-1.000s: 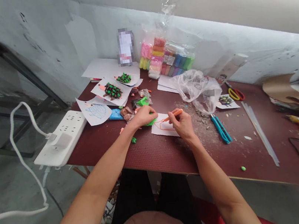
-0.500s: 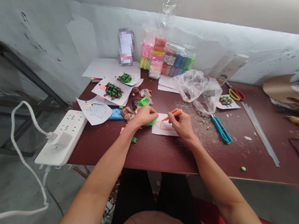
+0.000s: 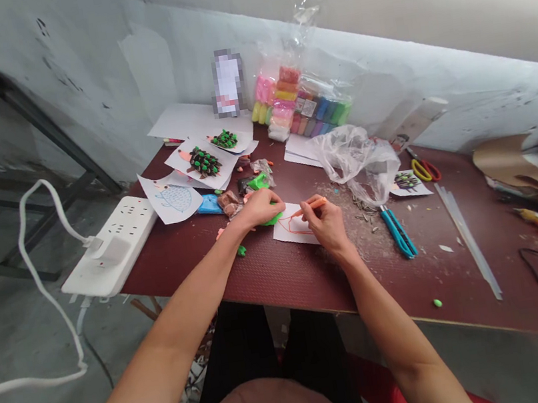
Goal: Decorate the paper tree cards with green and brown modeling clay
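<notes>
Your right hand (image 3: pixel 327 224) pinches an orange pencil (image 3: pixel 313 205) against the paper sheet (image 3: pixel 283 231) mid-surface; your left hand (image 3: pixel 260 207) curls over green clay (image 3: pixel 272 219), its grip unclear. The outline looks unfinished, so keep drawing.

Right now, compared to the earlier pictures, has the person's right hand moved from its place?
Yes, a little: the right hand, pinching an orange clay strip, sits slightly further left, judged against the white paper beneath it.
</notes>
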{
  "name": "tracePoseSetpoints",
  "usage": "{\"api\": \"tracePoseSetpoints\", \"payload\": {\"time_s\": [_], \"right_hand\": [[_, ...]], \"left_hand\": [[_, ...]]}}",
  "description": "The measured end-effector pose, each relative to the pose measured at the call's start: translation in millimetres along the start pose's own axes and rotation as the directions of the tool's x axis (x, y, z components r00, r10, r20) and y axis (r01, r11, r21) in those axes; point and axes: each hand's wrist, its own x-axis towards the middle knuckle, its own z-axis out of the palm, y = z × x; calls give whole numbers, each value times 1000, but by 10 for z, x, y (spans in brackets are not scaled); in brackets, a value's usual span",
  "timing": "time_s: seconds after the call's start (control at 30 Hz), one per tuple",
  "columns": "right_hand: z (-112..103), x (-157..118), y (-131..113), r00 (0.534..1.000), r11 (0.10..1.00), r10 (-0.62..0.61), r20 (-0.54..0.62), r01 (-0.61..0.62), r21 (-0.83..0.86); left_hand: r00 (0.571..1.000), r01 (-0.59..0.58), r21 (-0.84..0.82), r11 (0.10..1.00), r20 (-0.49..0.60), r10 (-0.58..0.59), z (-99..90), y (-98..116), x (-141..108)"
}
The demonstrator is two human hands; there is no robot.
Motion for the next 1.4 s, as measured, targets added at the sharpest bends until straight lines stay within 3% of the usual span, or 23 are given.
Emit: {"api": "tracePoseSetpoints", "payload": {"time_s": [1.4], "right_hand": [[1,-10,-70,999,995,-54,2,54,-89]], "left_hand": [[1000,7,15,1000,1,-7,8,-3,11]]}}
